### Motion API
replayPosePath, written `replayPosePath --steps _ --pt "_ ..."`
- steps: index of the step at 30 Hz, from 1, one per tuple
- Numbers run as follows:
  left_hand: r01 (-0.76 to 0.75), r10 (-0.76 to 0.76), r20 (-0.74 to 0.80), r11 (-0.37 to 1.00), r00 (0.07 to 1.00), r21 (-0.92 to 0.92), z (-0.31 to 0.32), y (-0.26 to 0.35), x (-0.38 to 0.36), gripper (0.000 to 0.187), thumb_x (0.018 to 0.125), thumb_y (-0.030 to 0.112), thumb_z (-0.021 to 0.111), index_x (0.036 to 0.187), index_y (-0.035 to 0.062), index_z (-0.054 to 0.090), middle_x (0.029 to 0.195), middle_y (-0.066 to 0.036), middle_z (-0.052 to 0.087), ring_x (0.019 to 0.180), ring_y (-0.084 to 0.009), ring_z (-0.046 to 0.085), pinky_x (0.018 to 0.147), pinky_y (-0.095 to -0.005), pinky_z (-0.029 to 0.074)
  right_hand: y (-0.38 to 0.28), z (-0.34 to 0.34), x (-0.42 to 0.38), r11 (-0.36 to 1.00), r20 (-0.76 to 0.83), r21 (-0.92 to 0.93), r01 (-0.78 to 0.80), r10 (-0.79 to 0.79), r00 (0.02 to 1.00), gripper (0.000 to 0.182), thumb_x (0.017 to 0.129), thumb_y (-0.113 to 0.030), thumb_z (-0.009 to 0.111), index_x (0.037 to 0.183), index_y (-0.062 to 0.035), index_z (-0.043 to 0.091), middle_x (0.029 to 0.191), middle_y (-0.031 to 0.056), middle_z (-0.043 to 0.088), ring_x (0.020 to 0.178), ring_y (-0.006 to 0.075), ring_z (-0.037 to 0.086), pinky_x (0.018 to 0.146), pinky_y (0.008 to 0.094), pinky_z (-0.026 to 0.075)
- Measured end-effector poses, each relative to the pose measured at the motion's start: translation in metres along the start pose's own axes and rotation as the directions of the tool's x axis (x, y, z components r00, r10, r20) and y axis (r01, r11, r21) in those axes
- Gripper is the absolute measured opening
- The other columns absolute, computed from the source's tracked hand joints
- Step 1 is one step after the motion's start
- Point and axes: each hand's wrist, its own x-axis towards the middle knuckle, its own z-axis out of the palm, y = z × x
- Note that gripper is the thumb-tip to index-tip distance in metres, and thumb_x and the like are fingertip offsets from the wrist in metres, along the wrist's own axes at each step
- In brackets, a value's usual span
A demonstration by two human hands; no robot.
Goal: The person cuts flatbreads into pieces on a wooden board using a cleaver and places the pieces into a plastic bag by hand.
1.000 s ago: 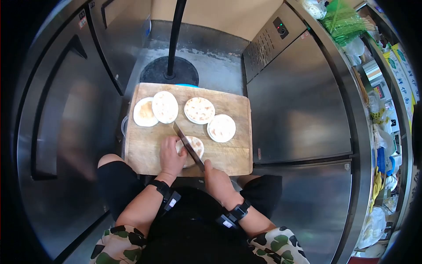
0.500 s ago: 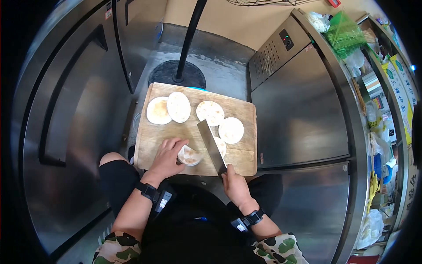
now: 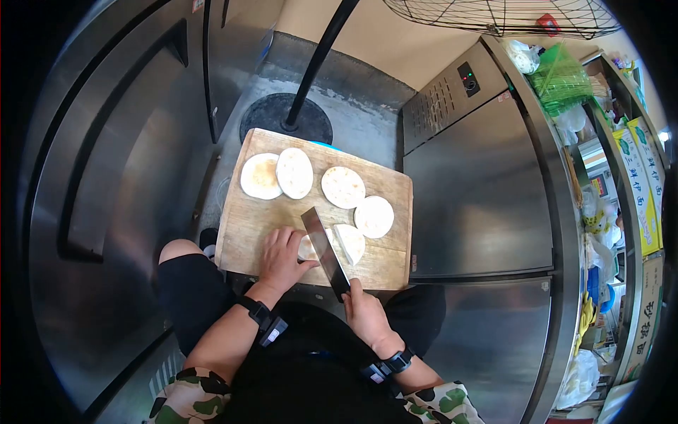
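Note:
My right hand point(image 3: 367, 316) grips the handle of a broad-bladed kitchen knife point(image 3: 324, 249), its blade pointing away from me across the wooden cutting board point(image 3: 236, 237). My left hand point(image 3: 284, 260) is closed around a piece of flatbread point(image 3: 305, 249), partly hidden by my fingers and the blade. Just right of the blade lies a half-round flatbread piece point(image 3: 350, 244). Farther up are round, lightly browned flatbreads: one point(image 3: 260, 177) at the left, another point(image 3: 294, 174) overlapping it, a third point(image 3: 343, 187) near the middle and one point(image 3: 373, 217) at the right.
The board sits between my knees. Steel cabinets stand on the left point(image 3: 134, 191) and right point(image 3: 480, 184). Behind the board, a black pole point(image 3: 321, 63) rises from a round base point(image 3: 258, 113). Shelves with bags and packages line the far right, and a wire rack point(image 3: 494, 18) hangs above.
The knife has shifted left, to the edge of the bread piece under my left hand. My left hand has moved slightly right. More of the half-round piece shows, and the view has shifted slightly.

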Motion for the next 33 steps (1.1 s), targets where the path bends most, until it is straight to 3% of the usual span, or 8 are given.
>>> replayPosePath --steps 6,14,18,21,29,31,32,33 --pt "0.024 -0.022 0.028 0.998 0.999 -0.054 -0.001 -0.002 0.002 0.062 0.062 0.030 0.088 0.114 0.0107 0.058 0.109 -0.007 0.056 0.105 -0.0294 0.053 0.094 -0.0425 0.042 -0.006 -0.001 -0.001 1.000 -0.007 -0.013 -0.002 0.002 1.000 0.023 0.097 -0.012 0.054 0.111 0.0009 0.040 0.071 0.0274 0.063 0.068 0.0477 0.062 0.059 0.0563 0.048" --pt "0.017 -0.017 -0.013 0.999 1.000 -0.039 0.000 -0.003 0.005 0.037 0.075 0.022 0.075 0.106 0.0092 0.059 0.104 -0.010 0.058 0.102 -0.0319 0.054 0.089 -0.0445 0.041 -0.009 0.000 0.003 0.996 0.022 -0.087 -0.005 0.007 1.000 0.023 0.097 -0.013 0.053 0.110 0.0016 0.040 0.068 0.0270 0.061 0.065 0.0477 0.062 0.058 0.0557 0.049" --pt "0.056 -0.055 -0.030 0.998 0.998 0.005 0.009 -0.001 0.010 0.028 0.076 0.022 0.070 0.099 0.0086 0.060 0.099 -0.009 0.059 0.097 -0.0306 0.055 0.087 -0.0441 0.041 -0.017 -0.007 0.011 0.988 0.159 -0.132 -0.084 0.105 0.982 0.018 0.092 -0.005 0.048 0.107 -0.0018 0.039 0.082 0.0260 0.065 0.071 0.0473 0.065 0.062 0.0560 0.052" --pt "0.072 -0.071 -0.081 0.997 0.994 0.010 0.019 -0.001 0.014 0.025 0.074 0.018 0.068 0.095 0.0089 0.059 0.094 -0.010 0.058 0.093 -0.0310 0.055 0.084 -0.0441 0.041 -0.022 -0.011 0.016 0.984 0.202 -0.147 -0.097 0.126 0.971 0.020 0.090 -0.002 0.048 0.107 -0.0015 0.039 0.085 0.0270 0.065 0.071 0.0481 0.065 0.063 0.0561 0.053" --pt "0.175 -0.180 0.073 0.982 0.981 0.070 0.018 -0.005 0.013 0.030 0.071 0.018 0.071 0.094 0.0046 0.057 0.097 -0.016 0.056 0.096 -0.0369 0.053 0.087 -0.0485 0.041 -0.016 -0.002 0.036 0.985 0.294 -0.127 -0.118 0.151 0.944 0.024 0.091 -0.004 0.047 0.113 -0.0001 0.040 0.087 0.0268 0.065 0.069 0.0460 0.066 0.059 0.0559 0.053" --pt "0.145 -0.151 0.099 0.987 0.984 0.067 0.024 -0.008 0.010 0.037 0.071 0.021 0.073 0.097 0.0011 0.056 0.101 -0.021 0.055 0.101 -0.0413 0.052 0.091 -0.0514 0.040 -0.006 0.014 0.040 0.999 0.169 -0.040 -0.030 0.037 0.985 0.018 0.095 -0.009 0.047 0.108 -0.0007 0.038 0.069 0.0268 0.063 0.061 0.0455 0.064 0.051 0.0569 0.050" --pt "0.052 -0.047 -0.061 0.995 0.997 0.088 0.034 -0.009 0.011 0.032 0.064 0.017 0.070 0.090 0.0064 0.055 0.089 -0.015 0.054 0.090 -0.0364 0.053 0.081 -0.0485 0.041 0.003 0.023 0.041 0.997 0.200 -0.016 -0.072 0.074 0.977 0.017 0.097 -0.011 0.045 0.108 -0.0019 0.038 0.074 0.0280 0.064 0.064 0.0466 0.065 0.054 0.0578 0.050" --pt "0.076 -0.070 -0.075 0.993 0.995 0.089 0.041 -0.012 0.007 0.031 0.066 0.016 0.069 0.091 0.0050 0.054 0.091 -0.017 0.053 0.092 -0.0384 0.052 0.084 -0.0506 0.041 0.008 0.028 0.042 0.998 0.216 -0.003 -0.068 0.067 0.974 0.015 0.098 -0.012 0.043 0.109 -0.0032 0.037 0.077 0.0283 0.064 0.068 0.0478 0.065 0.056 0.0577 0.051"
